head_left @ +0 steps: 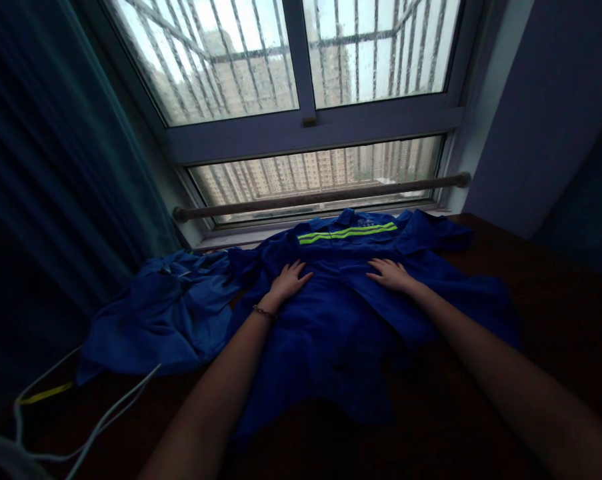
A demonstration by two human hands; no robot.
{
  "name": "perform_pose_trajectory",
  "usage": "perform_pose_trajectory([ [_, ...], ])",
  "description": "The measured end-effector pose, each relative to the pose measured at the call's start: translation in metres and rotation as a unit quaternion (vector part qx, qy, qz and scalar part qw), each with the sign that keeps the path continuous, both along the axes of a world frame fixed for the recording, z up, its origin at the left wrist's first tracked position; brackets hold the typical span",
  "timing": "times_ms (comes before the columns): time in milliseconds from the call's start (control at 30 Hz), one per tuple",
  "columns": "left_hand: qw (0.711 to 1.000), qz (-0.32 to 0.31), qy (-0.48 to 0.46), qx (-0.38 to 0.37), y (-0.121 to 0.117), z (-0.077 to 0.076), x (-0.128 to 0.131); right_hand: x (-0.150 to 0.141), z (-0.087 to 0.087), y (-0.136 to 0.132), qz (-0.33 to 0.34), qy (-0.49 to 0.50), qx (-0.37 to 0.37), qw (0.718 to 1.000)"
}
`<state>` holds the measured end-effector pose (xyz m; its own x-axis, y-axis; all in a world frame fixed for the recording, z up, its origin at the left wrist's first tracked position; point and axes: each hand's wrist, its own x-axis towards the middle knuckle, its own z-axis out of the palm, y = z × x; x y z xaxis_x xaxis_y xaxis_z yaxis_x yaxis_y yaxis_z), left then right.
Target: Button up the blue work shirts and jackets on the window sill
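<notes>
A dark blue work shirt (pixel 325 333) with yellow-green stripes across its chest lies spread on a dark brown wooden surface, its collar toward the window. My left hand (pixel 288 283) rests flat on the left part of the shirt, fingers spread; a bracelet circles that wrist. On the right part, my right hand (pixel 391 274) also lies with its fingers apart, pressing on the cloth. Neither hand grasps the fabric. Folds run between the two hands, and the lower hem is rumpled and dim.
A lighter blue garment (pixel 165 320) lies crumpled at the left. White cords (pixel 98 427) and a yellow strip (pixel 47 393) are at the lower left. Behind the shirt, a rail (pixel 325 197) crosses the barred window (pixel 305 120). A blue curtain (pixel 45 147) hangs at the left.
</notes>
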<state>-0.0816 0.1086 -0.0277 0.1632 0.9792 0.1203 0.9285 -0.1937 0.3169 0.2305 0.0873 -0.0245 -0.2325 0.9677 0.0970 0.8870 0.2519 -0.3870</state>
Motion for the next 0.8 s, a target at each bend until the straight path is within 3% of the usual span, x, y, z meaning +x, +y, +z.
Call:
perform_pose_trajectory([
  [133, 0.999, 0.011, 0.035, 0.001, 0.001, 0.002, -0.014, 0.000, 0.009, -0.004, -0.016, -0.052, 0.028, 0.998],
  [233, 0.999, 0.014, 0.038, 0.010, 0.001, 0.003, -0.016, -0.013, 0.037, -0.017, -0.023, -0.041, 0.073, 0.996],
  [333, 0.999, 0.020, 0.038, 0.020, 0.002, 0.002, -0.016, -0.032, 0.071, -0.044, 0.021, 0.007, 0.065, 0.998],
  [433, 0.999, 0.029, 0.036, 0.020, 0.007, 0.002, -0.018, -0.047, 0.085, -0.081, 0.042, -0.013, 0.019, 0.999],
  [600, 0.999, 0.017, 0.032, 0.026, 0.016, 0.006, -0.020, -0.047, 0.056, -0.125, -0.001, -0.101, 0.047, 0.994],
  [700, 0.998, 0.011, 0.042, 0.034, 0.015, 0.013, -0.017, -0.036, 0.038, -0.128, -0.008, -0.045, 0.038, 0.998],
  [800, 0.994, 0.006, 0.065, 0.092, 0.002, 0.026, -0.008, -0.028, 0.031, -0.124, 0.008, 0.045, 0.016, 0.999],
])
